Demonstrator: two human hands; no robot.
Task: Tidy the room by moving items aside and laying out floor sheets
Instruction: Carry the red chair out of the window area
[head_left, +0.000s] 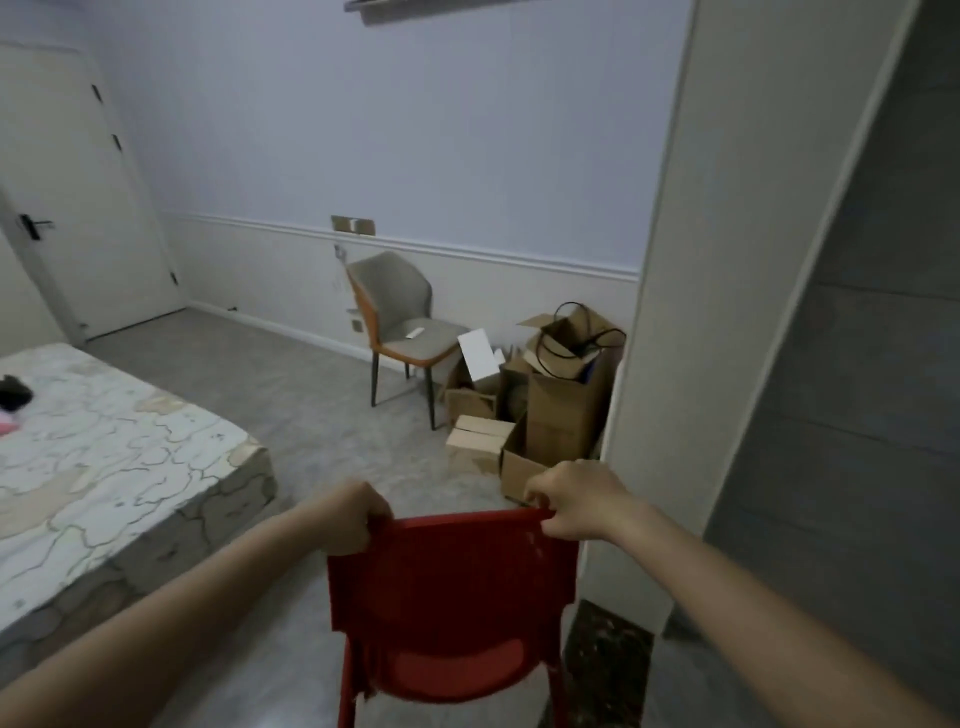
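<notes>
So both hands, left (358, 519) and right (571, 501), gripped the red chair's (452, 582) top rail, boxes (550, 410) far right.

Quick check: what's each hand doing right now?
Left hand: grips the top left corner of the red chair backrest.
Right hand: grips its top right corner.

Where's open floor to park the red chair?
Both hands, left hand and right hand, grip the red chair. Free: floor between mattress and grey chair. Crowded: cardboard boxes beside the wall panel.
</notes>
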